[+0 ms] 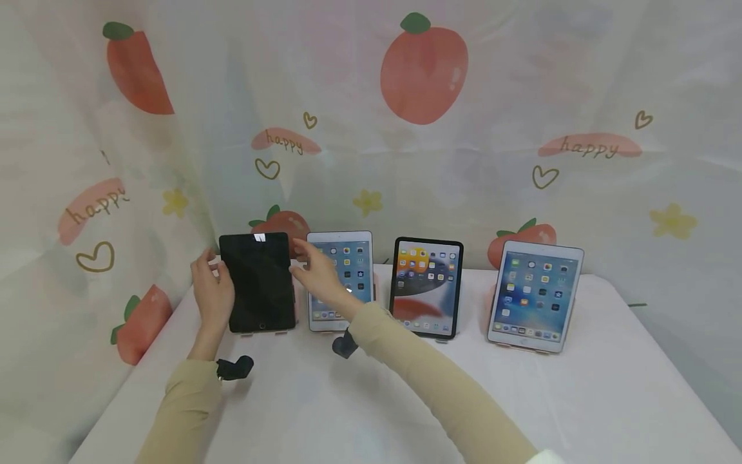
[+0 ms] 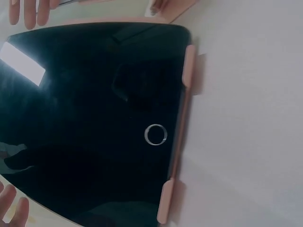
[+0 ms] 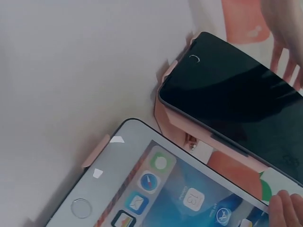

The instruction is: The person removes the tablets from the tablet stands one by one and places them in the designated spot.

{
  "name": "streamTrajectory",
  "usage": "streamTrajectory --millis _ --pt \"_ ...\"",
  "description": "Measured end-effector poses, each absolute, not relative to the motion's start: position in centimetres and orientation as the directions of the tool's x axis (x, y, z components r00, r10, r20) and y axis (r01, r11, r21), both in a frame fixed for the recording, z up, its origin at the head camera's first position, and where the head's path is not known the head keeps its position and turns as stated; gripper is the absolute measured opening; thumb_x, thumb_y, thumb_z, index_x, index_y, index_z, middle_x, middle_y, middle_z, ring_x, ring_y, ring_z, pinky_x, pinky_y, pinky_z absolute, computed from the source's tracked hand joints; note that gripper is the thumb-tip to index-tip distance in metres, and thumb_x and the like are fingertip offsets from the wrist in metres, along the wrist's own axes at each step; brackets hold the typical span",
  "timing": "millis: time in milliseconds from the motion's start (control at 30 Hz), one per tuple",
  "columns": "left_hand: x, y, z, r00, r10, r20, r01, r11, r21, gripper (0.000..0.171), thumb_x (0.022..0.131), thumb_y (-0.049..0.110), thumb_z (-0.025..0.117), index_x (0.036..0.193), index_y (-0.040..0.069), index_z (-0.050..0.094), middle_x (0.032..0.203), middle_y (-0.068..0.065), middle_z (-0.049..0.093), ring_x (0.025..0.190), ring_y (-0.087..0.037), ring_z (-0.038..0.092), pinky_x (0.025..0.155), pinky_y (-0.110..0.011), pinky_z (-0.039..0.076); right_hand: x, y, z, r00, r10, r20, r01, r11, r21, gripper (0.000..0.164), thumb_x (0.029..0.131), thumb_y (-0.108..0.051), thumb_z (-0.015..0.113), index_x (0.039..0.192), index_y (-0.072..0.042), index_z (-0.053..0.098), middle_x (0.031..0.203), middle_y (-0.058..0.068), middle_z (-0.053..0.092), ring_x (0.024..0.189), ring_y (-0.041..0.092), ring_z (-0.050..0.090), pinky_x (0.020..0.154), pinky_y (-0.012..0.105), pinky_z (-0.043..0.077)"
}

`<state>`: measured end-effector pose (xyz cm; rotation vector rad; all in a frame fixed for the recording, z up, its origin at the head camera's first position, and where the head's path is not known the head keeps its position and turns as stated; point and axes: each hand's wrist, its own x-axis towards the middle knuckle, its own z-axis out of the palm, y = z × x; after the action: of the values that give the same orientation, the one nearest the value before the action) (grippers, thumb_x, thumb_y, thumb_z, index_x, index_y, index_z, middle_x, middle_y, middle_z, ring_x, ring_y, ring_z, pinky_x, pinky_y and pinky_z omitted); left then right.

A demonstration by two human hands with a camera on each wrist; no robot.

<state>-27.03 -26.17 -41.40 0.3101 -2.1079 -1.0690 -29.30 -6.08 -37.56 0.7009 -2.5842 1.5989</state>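
Observation:
A black tablet (image 1: 259, 283) with a dark screen leans on a pink stand (image 2: 189, 66) at the left of the row. My left hand (image 1: 213, 290) is at its left edge, fingers loosely bent and apart. On the other side, my right hand (image 1: 319, 274) reaches in front of a white tablet (image 1: 339, 309), its fingertips close to the black tablet's right edge. Fingers (image 2: 29, 13) of the right hand look straight in the left wrist view. Neither hand has its fingers curled round the tablet. The right wrist view shows the white tablet's lit home screen (image 3: 189, 194).
Farther right stand a black-framed tablet (image 1: 427, 290) and another white-framed tablet (image 1: 536, 296), both lit. All lean on stands on a white-covered table (image 1: 406, 412). A patterned curtain (image 1: 359, 77) hangs behind and at the left.

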Motion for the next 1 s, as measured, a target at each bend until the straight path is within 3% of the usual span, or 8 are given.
streamTrajectory --millis 367,500,667,800,1000 --pt "-28.0 -27.1 -40.6 -0.673 -0.540 0.505 0.174 0.547 0.819 0.033 0.092 -0.002 0.039 0.123 -0.002 0.049 0.114 -0.025 0.051 0.100 -0.038 0.048 0.088 -0.042 0.037 -29.9 -7.5 -37.3 -0.913 -0.345 0.219 -0.347 0.373 -0.860 0.057 0.089 -0.010 0.055 0.140 -0.017 0.032 0.129 0.008 0.053 0.113 0.021 0.056 0.093 0.029 0.048" --pt "-28.3 -27.8 -40.4 -0.702 -0.506 0.501 0.189 0.545 0.817 0.033 0.091 -0.003 0.040 0.122 0.000 0.052 0.112 -0.024 0.055 0.099 -0.036 0.051 0.084 -0.031 0.036 -30.2 -7.9 -37.5 -0.917 -0.336 0.217 -0.335 0.350 -0.875 0.059 0.088 -0.010 0.056 0.141 -0.017 0.030 0.123 0.008 0.055 0.107 0.021 0.058 0.087 0.029 0.051" --pt "-28.4 -28.5 -39.7 -0.752 -0.469 0.464 0.161 0.551 0.819 0.033 0.092 0.001 0.042 0.123 0.007 0.054 0.113 -0.020 0.058 0.088 -0.018 0.052 0.073 -0.014 0.036 -30.3 -8.0 -37.4 -0.918 -0.330 0.219 -0.330 0.331 -0.884 0.058 0.088 -0.009 0.057 0.140 -0.016 0.031 0.114 0.009 0.057 0.102 0.020 0.057 0.082 0.026 0.050" --pt "-28.3 -28.7 -39.3 -0.785 -0.455 0.421 0.127 0.546 0.828 0.031 0.093 0.006 0.044 0.121 0.008 0.056 0.108 -0.018 0.060 0.077 0.001 0.045 0.061 -0.004 0.036 -30.2 -8.1 -37.3 -0.922 -0.328 0.206 -0.316 0.329 -0.890 0.058 0.088 -0.008 0.056 0.139 -0.015 0.031 0.115 0.009 0.056 0.101 0.020 0.057 0.083 0.026 0.050" --pt "-28.5 -28.9 -38.9 -0.814 -0.441 0.379 0.098 0.537 0.838 0.029 0.093 0.010 0.045 0.120 0.007 0.055 0.106 -0.018 0.059 0.073 0.006 0.042 0.057 -0.001 0.037 -30.3 -8.2 -37.3 -0.927 -0.323 0.192 -0.296 0.315 -0.902 0.055 0.088 -0.008 0.056 0.138 -0.016 0.033 0.114 0.009 0.055 0.100 0.019 0.056 0.085 0.027 0.050"
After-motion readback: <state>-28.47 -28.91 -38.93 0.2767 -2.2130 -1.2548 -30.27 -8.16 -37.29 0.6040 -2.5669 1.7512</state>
